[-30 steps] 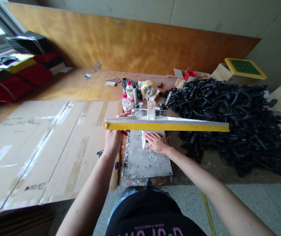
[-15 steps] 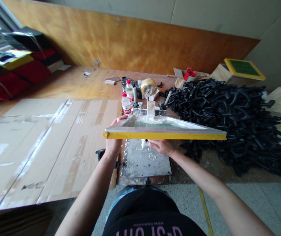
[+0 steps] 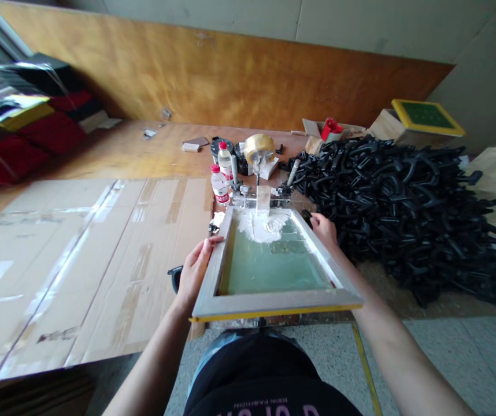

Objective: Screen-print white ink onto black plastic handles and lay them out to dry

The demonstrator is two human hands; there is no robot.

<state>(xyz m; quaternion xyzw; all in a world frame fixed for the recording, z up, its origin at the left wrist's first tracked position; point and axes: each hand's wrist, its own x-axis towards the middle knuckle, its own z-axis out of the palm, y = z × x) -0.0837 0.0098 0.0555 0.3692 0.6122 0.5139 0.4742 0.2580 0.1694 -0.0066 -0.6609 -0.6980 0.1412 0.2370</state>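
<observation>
A printing screen with a pale wooden frame, yellow front edge and green mesh lies lowered in front of me. White ink is heaped at its far end. My left hand grips the frame's left rail, thumb on top. My right hand rests at the frame's far right corner, fingers curled against it beside the black parts. A clamp hinge holds the screen's far edge.
A big heap of black plastic parts lies right of the screen. Behind it stand two small bottles, a tape roll and a red item. Flattened cardboard covers the table's left; another yellow-framed screen sits far right.
The screen has swung down from nearly level with my eyes to flat over the metal plate. My right hand left the plate beneath and moved to the frame's far right corner.
</observation>
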